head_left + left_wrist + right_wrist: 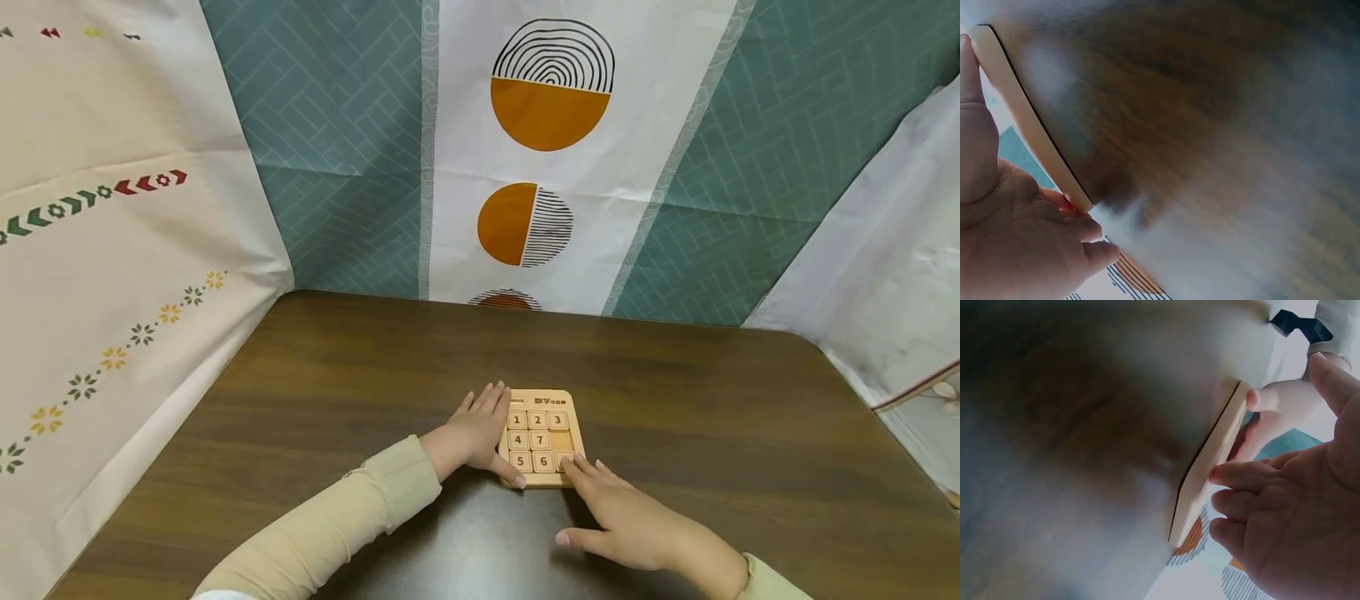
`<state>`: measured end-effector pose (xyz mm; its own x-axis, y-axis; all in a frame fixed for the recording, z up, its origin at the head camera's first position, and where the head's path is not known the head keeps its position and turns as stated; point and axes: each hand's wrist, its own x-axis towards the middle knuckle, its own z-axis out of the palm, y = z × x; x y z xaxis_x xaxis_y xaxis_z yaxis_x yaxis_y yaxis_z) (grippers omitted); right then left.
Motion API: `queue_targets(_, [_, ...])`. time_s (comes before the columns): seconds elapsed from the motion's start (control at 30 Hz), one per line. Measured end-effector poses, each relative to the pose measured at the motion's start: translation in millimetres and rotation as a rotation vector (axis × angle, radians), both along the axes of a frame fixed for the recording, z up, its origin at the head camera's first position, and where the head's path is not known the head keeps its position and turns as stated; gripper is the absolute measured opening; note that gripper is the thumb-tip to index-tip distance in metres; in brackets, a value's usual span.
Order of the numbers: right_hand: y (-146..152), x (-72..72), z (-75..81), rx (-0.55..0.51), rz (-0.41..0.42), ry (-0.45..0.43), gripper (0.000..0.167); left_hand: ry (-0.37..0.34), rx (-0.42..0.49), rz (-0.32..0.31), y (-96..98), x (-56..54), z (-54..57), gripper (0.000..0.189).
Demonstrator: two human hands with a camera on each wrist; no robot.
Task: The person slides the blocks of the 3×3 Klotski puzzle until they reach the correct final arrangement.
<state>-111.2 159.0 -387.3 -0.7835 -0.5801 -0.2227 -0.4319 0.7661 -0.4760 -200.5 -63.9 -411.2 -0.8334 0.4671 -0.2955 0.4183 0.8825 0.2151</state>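
Observation:
A wooden sliding number puzzle [547,481] lies flat on the table, its numbered tiles facing up. Reading across, the top row shows 1, 2, 3; the middle row has 4, 7 and a bare slot at the right. Below are 5, 6 and a corner tile [563,460] whose number is covered by a fingertip. My left hand [474,433] holds the frame's left side, thumb at the near left corner and fingers along the edge. With an extended fingertip, my right hand [637,521] touches that corner tile; its thumb is spread apart, off the puzzle.
The dark wooden table [360,358] extends around the puzzle on all sides. A patterned cloth [352,150] hangs at its far edge, with a cream cloth [112,275] on the left and a whitish one [892,250] at the right.

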Motion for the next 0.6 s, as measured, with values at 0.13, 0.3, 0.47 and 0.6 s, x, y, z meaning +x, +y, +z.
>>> queue_targets(0.13, [-1.7,-6.0,-3.3,0.012,0.001,0.023,0.091,-0.002,0.004,-0.001,-1.2,1.1,0.5,0.127])
queue_targets(0.3, [-5.3,-14.9,-8.3,0.030,0.006,0.081,0.090,-0.011,0.005,0.003,-0.2,3.4,-2.7,0.128])
queue_targets(0.47, [-12.7,-11.8,-9.9,0.030,0.055,0.115,0.090,-0.012,-0.007,0.000,1.3,3.1,-4.5,0.129])
queue_targets(0.6, [-17.7,-8.1,-7.5,0.034,0.125,0.108,0.089,0.006,-0.011,0.007,0.3,1.2,-3.3,0.129])
